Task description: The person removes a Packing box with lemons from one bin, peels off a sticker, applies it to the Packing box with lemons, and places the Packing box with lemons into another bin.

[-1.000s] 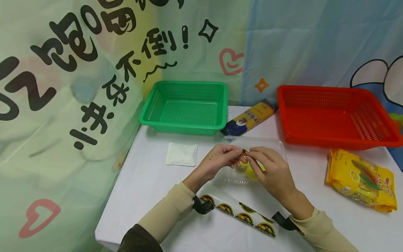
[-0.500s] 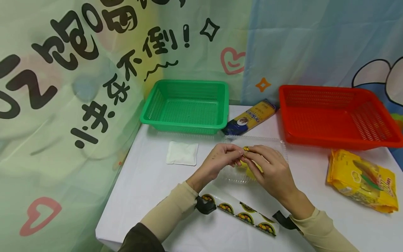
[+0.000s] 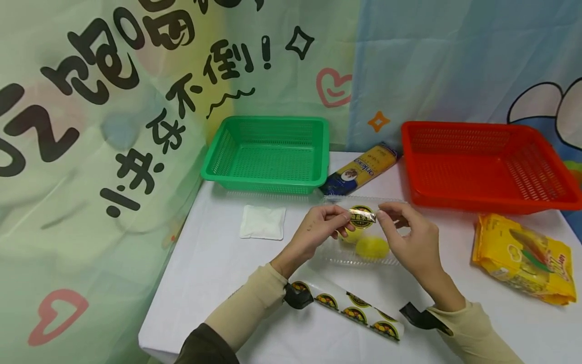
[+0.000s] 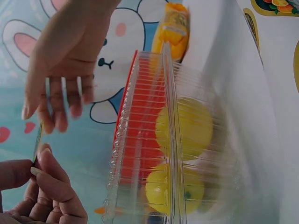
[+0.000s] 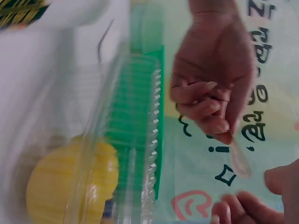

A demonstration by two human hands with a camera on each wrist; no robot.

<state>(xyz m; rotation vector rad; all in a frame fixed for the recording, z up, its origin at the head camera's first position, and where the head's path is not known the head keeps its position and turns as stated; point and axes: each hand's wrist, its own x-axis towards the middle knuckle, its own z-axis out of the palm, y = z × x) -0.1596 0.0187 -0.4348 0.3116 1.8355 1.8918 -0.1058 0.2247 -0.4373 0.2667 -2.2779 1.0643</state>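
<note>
Pinching sticker (image 3: 362,218) by edge: left hand (image 3: 319,223).

From head height one camera looks forward and down, farthest from the bench (image 3: 200,283) and both hands (image 3: 313,230). The wrist cameras peer in close, tipped sideways, the left toward the red basket (image 3: 477,203), the right toward the green basket (image 3: 268,185); both share the clear box (image 4: 175,130).
</note>
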